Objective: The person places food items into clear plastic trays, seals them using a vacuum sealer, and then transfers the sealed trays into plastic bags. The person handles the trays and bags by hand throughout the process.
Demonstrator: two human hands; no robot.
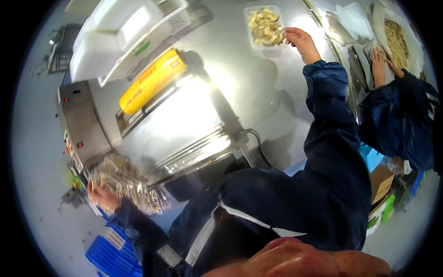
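My right hand [302, 44] reaches out to the far side, its thumb and fingers pinching the right edge of a clear plastic tray [254, 40]. Golden-brown slices of food [266, 27] fill this tray, which rests on the metal table. At the near left, my left hand [104, 196] has curled fingers against the outer edge of a shiny pile of clear plastic [131, 182]. What those fingers grip, if anything, is too small to make out. Between my hands stands a film-wrapping machine [170, 124] with a yellow roll [152, 83] at its far end.
Left of the roll is a grey control unit [87, 124]. White trays and baskets [124, 41] stand at the far left. A co-worker's hands [380, 64] work beside a bag of beige pieces [396, 44] at right. A black cable [260, 145] hangs by the machine; blue crates [113, 251] sit lower left.
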